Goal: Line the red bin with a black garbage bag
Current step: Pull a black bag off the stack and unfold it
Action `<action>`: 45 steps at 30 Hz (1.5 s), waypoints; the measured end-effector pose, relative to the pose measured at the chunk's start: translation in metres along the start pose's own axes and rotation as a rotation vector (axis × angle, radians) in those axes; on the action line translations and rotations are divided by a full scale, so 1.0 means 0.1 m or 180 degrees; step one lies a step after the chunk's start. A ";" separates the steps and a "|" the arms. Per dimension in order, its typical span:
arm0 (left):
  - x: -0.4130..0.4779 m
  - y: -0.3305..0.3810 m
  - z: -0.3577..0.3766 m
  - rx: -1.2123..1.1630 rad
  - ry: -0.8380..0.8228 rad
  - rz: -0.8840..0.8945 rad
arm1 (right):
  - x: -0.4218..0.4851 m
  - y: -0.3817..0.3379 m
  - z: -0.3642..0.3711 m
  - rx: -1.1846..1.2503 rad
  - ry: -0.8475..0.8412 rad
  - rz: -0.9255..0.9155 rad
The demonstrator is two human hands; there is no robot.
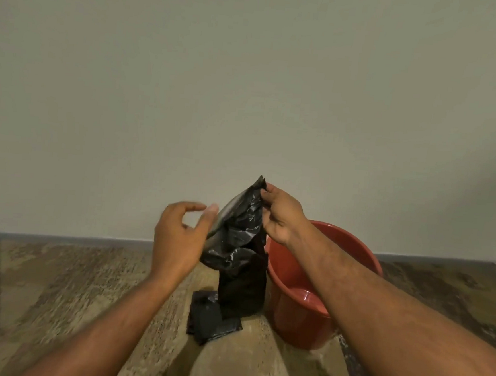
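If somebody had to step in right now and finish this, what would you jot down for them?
Right hand: pinching the top edge of the black garbage bag, held up in the air.
Left hand: open, fingers at the bag's left side, no firm grip yet.
Red bin: upright on the floor, just right of the bag, unlined.
More folded black bags lie on the floor below.
Done: bag lifted, partly unfolded.
Left: open its mouth, push it inside, fold the edge over the rim.

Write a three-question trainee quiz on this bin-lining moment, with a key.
1. True or false: the black garbage bag already lines the red bin.
2. Which hand pinches the bag's top edge? A. left hand B. right hand
3. Fill in: a folded pile of black bags lies on the ____, left of the bin.

Key: 1 false; 2 B; 3 floor.
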State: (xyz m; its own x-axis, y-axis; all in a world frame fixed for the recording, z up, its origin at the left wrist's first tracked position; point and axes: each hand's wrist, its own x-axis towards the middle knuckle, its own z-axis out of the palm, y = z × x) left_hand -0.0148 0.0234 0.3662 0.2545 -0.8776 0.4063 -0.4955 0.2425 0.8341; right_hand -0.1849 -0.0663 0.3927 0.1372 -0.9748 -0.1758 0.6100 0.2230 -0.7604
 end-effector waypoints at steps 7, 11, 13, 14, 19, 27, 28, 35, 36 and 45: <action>0.52 -0.09 0.03 0.0519 -0.1060 -0.0858 | 0.00 0.06 0.01 -0.0687 0.0376 -0.0153; 0.70 -0.24 -0.17 -0.0444 -0.0325 -0.1530 | 0.00 0.06 -0.15 -0.1499 0.0740 -0.0518; 0.77 -0.34 -0.24 -0.0846 0.0055 -0.1778 | 0.00 0.04 -0.23 -0.1921 0.0844 -0.0688; 0.79 -0.37 -0.27 -0.0986 0.0212 -0.1868 | 0.01 0.02 -0.27 -0.2301 0.0840 -0.0799; 0.86 -0.44 -0.38 -0.1417 0.0800 -0.2081 | -0.04 0.02 -0.47 -0.4056 0.0585 -0.1155; 0.79 -0.26 -0.25 -0.1618 0.0345 -0.1828 | -0.11 0.04 -0.55 -0.5577 -0.0649 -0.0698; 0.76 -0.22 -0.21 -0.1606 0.0207 -0.1816 | -0.10 0.05 -0.56 -0.5670 -0.0739 -0.0572; 0.70 -0.07 -0.05 -0.1680 0.0367 -0.1948 | -0.10 -0.03 -0.49 -0.5731 -0.0080 0.0002; 0.69 -0.05 -0.04 -0.1640 0.0276 -0.1904 | -0.10 -0.03 -0.43 -0.5822 -0.0119 -0.0321; 0.56 0.21 0.09 -0.0767 -0.0942 -0.1218 | -0.19 0.19 -0.10 -0.4326 -0.1094 -0.0602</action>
State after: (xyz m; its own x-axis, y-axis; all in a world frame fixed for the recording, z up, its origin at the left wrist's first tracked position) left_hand -0.0188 -0.0249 0.4033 0.1173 -0.9924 -0.0367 -0.2000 -0.0598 0.9780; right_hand -0.1833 -0.0433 0.3754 0.4398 -0.8981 0.0040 -0.5487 -0.2723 -0.7904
